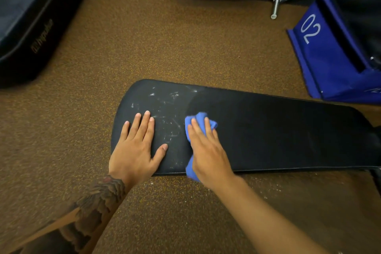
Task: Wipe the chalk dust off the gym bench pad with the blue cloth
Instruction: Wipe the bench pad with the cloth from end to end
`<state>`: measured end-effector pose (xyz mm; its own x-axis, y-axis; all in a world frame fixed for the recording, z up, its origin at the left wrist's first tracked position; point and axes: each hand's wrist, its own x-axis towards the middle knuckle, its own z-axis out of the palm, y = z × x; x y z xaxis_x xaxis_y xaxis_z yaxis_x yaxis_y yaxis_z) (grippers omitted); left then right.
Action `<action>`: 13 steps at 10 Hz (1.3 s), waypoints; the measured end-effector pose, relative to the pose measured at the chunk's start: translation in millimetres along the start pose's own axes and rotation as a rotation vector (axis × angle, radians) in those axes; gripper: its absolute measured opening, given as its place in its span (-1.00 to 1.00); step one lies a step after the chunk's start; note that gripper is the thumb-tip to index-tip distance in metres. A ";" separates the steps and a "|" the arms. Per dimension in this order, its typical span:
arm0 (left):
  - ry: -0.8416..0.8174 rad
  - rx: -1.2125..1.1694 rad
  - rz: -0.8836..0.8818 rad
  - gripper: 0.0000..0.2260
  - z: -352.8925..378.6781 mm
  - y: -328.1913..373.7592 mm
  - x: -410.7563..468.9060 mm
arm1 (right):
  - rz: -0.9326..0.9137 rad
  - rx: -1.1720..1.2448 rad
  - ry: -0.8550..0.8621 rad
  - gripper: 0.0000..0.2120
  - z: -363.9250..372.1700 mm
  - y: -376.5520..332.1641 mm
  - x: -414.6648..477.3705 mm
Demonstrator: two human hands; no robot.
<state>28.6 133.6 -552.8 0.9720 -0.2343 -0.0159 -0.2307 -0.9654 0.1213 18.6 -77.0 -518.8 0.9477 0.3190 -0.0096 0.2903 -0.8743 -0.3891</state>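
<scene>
One dark padded block (26, 27) lies on the brown floor (144, 37), well left of the hands. One bench pad (278, 130) runs across the middle. The left hand (136, 148) rests flat on its rounded end, fingers straight and spread, holding nothing. Just right of those fingers lie white chalk smears (165, 109), reaching as far as the one blue cloth (198, 123). The right hand (208, 150) presses that bunched cloth onto the pad with straight fingers, not clenched. Right of this hand the pad looks dark and clean. Far right stands one blue box (321, 57) marked 02.
</scene>
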 end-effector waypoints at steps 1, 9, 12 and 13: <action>-0.004 0.003 0.001 -0.28 -0.7 -0.1 -0.6 | -0.006 -0.002 -0.014 -0.35 -2.2 19.9 -29.1; -0.003 0.007 -0.001 -0.28 -1.5 0.3 -0.4 | 0.129 -0.128 -0.180 -0.31 -15.2 22.9 10.9; -0.012 0.012 0.003 -0.28 -0.9 -1.1 -0.6 | 0.179 -0.128 0.007 -0.45 -8.3 18.5 3.8; -0.009 0.007 0.005 -0.28 -0.6 -0.4 -0.2 | 0.199 -0.160 0.042 -0.49 4.4 12.3 7.0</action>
<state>28.5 134.1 -552.3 0.9705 -0.2401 -0.0242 -0.2358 -0.9650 0.1148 28.3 -83.9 -527.7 0.9919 0.1226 -0.0321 0.1118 -0.9661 -0.2327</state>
